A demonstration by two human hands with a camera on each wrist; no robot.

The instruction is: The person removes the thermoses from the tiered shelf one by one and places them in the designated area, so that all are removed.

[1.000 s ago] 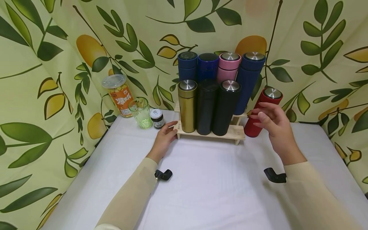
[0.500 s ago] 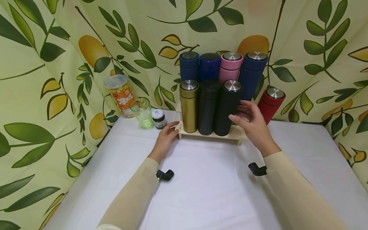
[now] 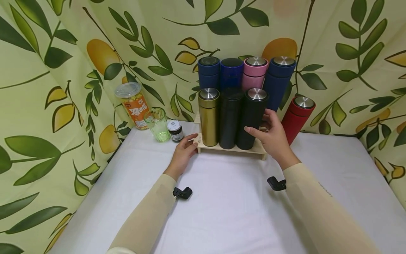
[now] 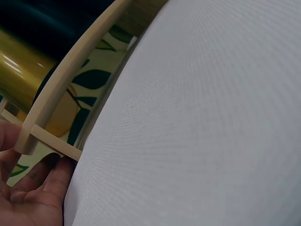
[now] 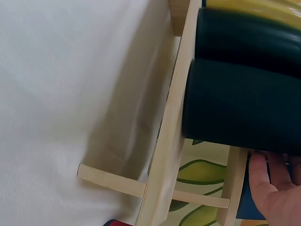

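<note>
A small two-tier wooden rack (image 3: pixel 228 150) bears several thermos bottles. My left hand (image 3: pixel 182 154) grips the rack's left end, the thumb on the shelf and the fingers by its leg (image 4: pixel 56 141). On the front tier stand a gold thermos (image 3: pixel 209 121), a black thermos with a dark lid (image 3: pixel 229 120) and a black thermos with a silver lid (image 3: pixel 253 114). My right hand (image 3: pixel 273 138) holds that silver-lidded one, thumb across its front and fingers (image 5: pixel 259 172) along its right side. It stands upright on the shelf.
The back tier holds a pink thermos (image 3: pixel 253 76) and several blue ones. A red thermos (image 3: pixel 295 118) leans outward in view at the right, partly behind my right hand. At the left are a snack tub (image 3: pixel 136 107), a green glass (image 3: pixel 158 128) and a small jar (image 3: pixel 175 132).
My right hand has moved left from beside the red thermos to the silver-lidded black one, its thumb now across the front. My left hand has stayed on the rack's end.
</note>
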